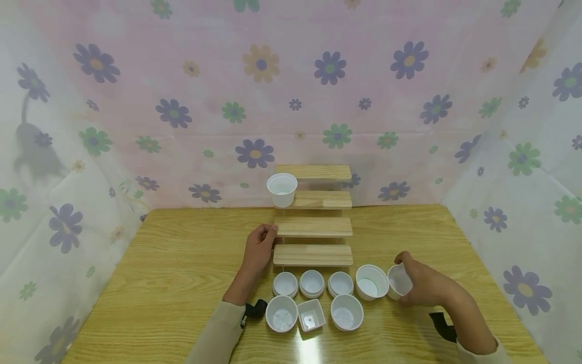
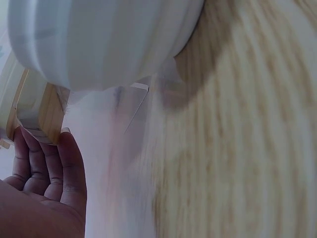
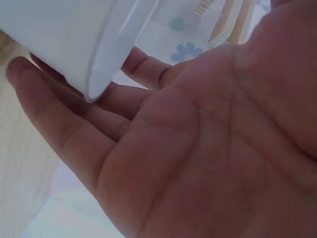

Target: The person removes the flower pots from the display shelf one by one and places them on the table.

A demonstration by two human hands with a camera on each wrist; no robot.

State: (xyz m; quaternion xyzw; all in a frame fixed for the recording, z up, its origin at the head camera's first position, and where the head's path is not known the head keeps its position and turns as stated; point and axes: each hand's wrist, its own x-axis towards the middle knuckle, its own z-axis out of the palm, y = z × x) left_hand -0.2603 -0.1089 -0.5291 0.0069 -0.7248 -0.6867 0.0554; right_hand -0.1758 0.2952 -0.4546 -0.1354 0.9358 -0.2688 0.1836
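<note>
The right hand (image 1: 423,288) holds a small white cup (image 1: 399,281) tipped on its side, low over the wooden table (image 1: 173,283), just beside a bigger white cup (image 1: 372,282). Its fingers are curled round the cup wall. The cup looks like thin plastic, so it is likely very light, a bit slippery and easy to squash. A soft hold round the side, or by the thick rim, seems best. The left hand (image 1: 260,250) rests on the left end of a little wooden step shelf (image 1: 313,227), with its fingers bent against the edge of a step. One more white cup (image 1: 282,189) stands on a higher step. In front of the shelf more white cups stand in two rows, and a small square one (image 1: 311,315) is among them. I can read no words or names on any cup. In the right wrist view a small barcode sticker (image 3: 204,7) shows far back, but it is too tiny to read.
</note>
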